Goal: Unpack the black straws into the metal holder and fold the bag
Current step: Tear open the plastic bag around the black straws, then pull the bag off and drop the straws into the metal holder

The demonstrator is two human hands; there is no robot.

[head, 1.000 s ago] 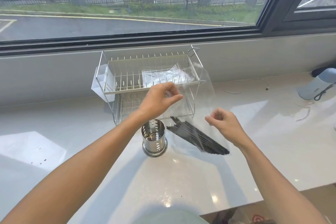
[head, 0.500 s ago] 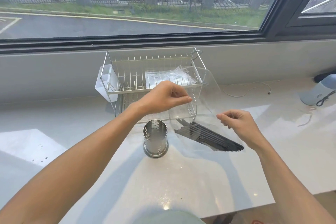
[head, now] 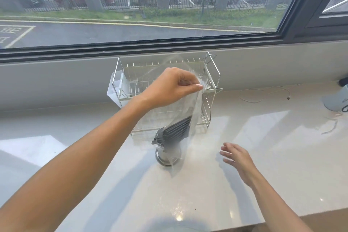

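Note:
My left hand pinches the top of a clear plastic bag and holds it up over the counter. A bundle of black straws lies slanted inside the bag, lower ends to the left. The bag hangs in front of the metal holder, a perforated steel cup on the white counter; most of the cup is hidden behind the bag. My right hand is off the bag, fingers spread, low and to the right of the holder.
A wire dish rack stands behind the holder against the window sill, with a white tray on its left side. A white cable and a pale blue appliance lie at the far right.
My left hand lifted the bag higher, so it now hangs upright over the holder. My right hand let go of the bag and dropped away to the right. The straws slid toward the holder.

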